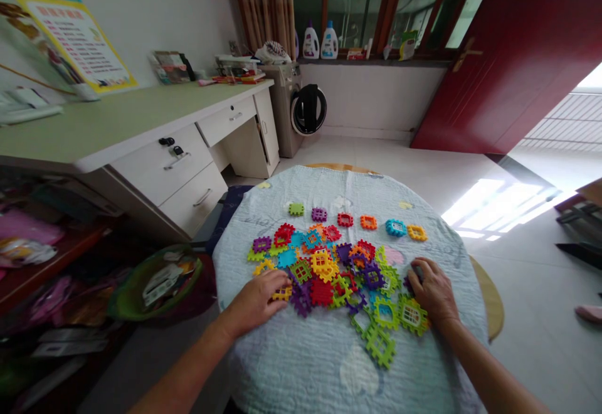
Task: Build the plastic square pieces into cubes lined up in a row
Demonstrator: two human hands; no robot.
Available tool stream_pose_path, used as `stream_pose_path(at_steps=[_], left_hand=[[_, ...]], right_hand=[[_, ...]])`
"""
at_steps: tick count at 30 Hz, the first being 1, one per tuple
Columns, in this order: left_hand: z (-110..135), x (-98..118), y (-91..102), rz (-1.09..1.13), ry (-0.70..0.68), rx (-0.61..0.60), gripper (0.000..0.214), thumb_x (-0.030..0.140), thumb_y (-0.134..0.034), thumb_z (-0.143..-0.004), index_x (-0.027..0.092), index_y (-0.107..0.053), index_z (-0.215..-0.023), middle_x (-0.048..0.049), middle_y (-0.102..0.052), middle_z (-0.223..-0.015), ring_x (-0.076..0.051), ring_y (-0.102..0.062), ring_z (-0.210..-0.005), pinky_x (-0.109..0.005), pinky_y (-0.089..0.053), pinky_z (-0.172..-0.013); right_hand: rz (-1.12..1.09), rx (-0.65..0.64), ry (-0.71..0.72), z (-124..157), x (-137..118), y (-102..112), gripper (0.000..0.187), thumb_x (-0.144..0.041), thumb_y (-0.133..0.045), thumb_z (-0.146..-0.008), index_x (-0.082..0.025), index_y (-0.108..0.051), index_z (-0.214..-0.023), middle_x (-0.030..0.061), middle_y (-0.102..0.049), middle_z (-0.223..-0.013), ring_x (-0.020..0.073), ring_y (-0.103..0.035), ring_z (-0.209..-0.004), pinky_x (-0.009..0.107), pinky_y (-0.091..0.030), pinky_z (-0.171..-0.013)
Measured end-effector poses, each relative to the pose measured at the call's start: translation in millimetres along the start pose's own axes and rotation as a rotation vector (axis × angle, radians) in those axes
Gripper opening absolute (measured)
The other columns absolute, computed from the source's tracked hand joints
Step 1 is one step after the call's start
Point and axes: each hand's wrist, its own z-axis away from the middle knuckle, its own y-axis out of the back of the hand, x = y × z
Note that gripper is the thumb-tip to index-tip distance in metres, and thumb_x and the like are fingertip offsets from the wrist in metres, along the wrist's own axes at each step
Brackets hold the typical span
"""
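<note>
A heap of colourful square interlocking toy tiles (pixel 329 270) lies on a round table covered with a pale blue quilted cloth (pixel 305 351). Behind the heap, several single tiles form a row: green (pixel 296 209), purple (pixel 319 214), red (pixel 345 219), orange (pixel 369 222), blue (pixel 396 228), yellow (pixel 417 233). My left hand (pixel 259 301) rests at the heap's left edge, its fingers lying on a yellow tile (pixel 282 293). My right hand (pixel 433 291) lies at the heap's right edge, fingers curled over tiles, beside a green tile (pixel 412 315).
A pale desk with drawers (pixel 164 157) stands to the left, a washing machine (pixel 301 110) behind it. A green basket of clutter (pixel 155 282) sits on the floor left of the table. A red door (pixel 508 56) stands open at the right.
</note>
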Motion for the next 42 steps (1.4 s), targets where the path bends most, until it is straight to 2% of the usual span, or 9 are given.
stream_pose_path(at_steps=[3, 7, 13, 19, 22, 26, 31, 36, 42], left_hand=[[-9.6, 2.2, 9.1, 0.090, 0.017, 0.026, 0.021, 0.036, -0.059, -0.086, 0.025, -0.069, -0.101, -0.0054, -0.070, -0.104, -0.022, -0.063, -0.099, -0.034, -0.047, -0.092], [-21.0, 0.1, 14.9, 0.234, 0.093, 0.107, 0.024, 0.038, -0.052, -0.089, 0.023, -0.070, -0.097, -0.0036, -0.072, -0.097, -0.019, -0.065, -0.092, -0.029, -0.049, -0.085], [-30.3, -8.5, 8.6, 0.304, 0.265, 0.291, 0.035, 0.037, -0.057, -0.085, 0.020, -0.064, -0.115, -0.0034, -0.073, -0.098, -0.019, -0.068, -0.087, -0.030, -0.052, -0.081], [-35.0, -22.8, 19.4, 0.031, 0.101, 0.405, 0.028, 0.037, -0.057, -0.086, 0.023, -0.066, -0.108, -0.0063, -0.070, -0.111, -0.024, -0.062, -0.108, -0.040, -0.045, -0.099], [-43.4, -42.1, 35.7, -0.082, 0.145, 0.469, 0.026, 0.031, -0.053, -0.086, 0.020, -0.066, -0.106, -0.0089, -0.069, -0.111, -0.026, -0.060, -0.109, -0.043, -0.044, -0.101], [-50.9, -56.8, 53.1, -0.130, 0.206, 0.377, 0.028, 0.024, -0.059, -0.076, 0.018, -0.065, -0.103, -0.0091, -0.068, -0.111, -0.026, -0.061, -0.108, -0.042, -0.045, -0.100], [-44.7, -34.6, 46.5, -0.138, 0.108, 0.320, 0.012, 0.025, -0.059, -0.080, 0.020, -0.063, -0.091, -0.0060, -0.068, -0.098, -0.023, -0.060, -0.098, -0.038, -0.047, -0.093], [-39.2, -14.8, 20.2, -0.233, 0.084, 0.297, 0.028, 0.022, -0.072, -0.072, 0.020, -0.063, -0.098, -0.0075, -0.066, -0.102, -0.027, -0.057, -0.102, -0.041, -0.045, -0.093], [-37.2, -1.8, 11.5, -0.170, 0.065, 0.351, 0.015, 0.007, -0.058, -0.072, 0.020, -0.055, -0.078, -0.0010, -0.061, -0.082, -0.019, -0.057, -0.085, -0.033, -0.046, -0.081]], right_hand=[[0.003, -0.002, 0.000, 0.0, 1.0, -0.8, 0.027, -0.041, -0.045, -0.088, -0.021, -0.060, -0.100, 0.0095, -0.063, -0.113, 0.0251, -0.059, -0.102, 0.040, -0.045, -0.092], [0.007, -0.011, 0.002, 0.1, 0.2, -0.4, 0.028, -0.041, -0.045, -0.088, -0.021, -0.060, -0.101, 0.0099, -0.063, -0.113, 0.0254, -0.059, -0.103, 0.040, -0.044, -0.094], [0.007, -0.009, -0.010, 0.0, -2.4, 1.5, 0.029, -0.041, -0.044, -0.088, -0.021, -0.060, -0.101, 0.0097, -0.063, -0.114, 0.0262, -0.059, -0.103, 0.041, -0.044, -0.094], [-0.005, -0.005, -0.004, 0.4, -1.2, 0.6, 0.029, -0.042, -0.044, -0.088, -0.021, -0.060, -0.100, 0.0100, -0.063, -0.113, 0.0263, -0.059, -0.104, 0.041, -0.044, -0.093], [0.002, -0.007, -0.001, 0.2, -1.1, 0.8, 0.029, -0.042, -0.044, -0.088, -0.021, -0.060, -0.101, 0.0104, -0.063, -0.113, 0.0261, -0.059, -0.104, 0.041, -0.044, -0.093], [0.021, -0.003, -0.004, -0.1, -2.4, 2.1, 0.030, -0.042, -0.043, -0.089, -0.020, -0.060, -0.101, 0.0101, -0.063, -0.113, 0.0259, -0.059, -0.102, 0.041, -0.045, -0.092], [0.024, -0.005, -0.001, 0.3, -4.0, 3.1, 0.030, -0.042, -0.042, -0.089, -0.020, -0.059, -0.101, 0.0103, -0.063, -0.113, 0.0262, -0.059, -0.102, 0.041, -0.044, -0.093], [0.009, 0.006, 0.005, 0.4, -4.1, 3.4, 0.028, -0.041, -0.044, -0.088, -0.021, -0.060, -0.100, 0.0100, -0.063, -0.112, 0.0260, -0.059, -0.102, 0.041, -0.044, -0.093], [0.003, 0.010, 0.005, 0.3, -3.5, 2.8, 0.029, -0.041, -0.044, -0.088, -0.021, -0.060, -0.101, 0.0101, -0.063, -0.112, 0.0257, -0.059, -0.101, 0.040, -0.045, -0.092]])
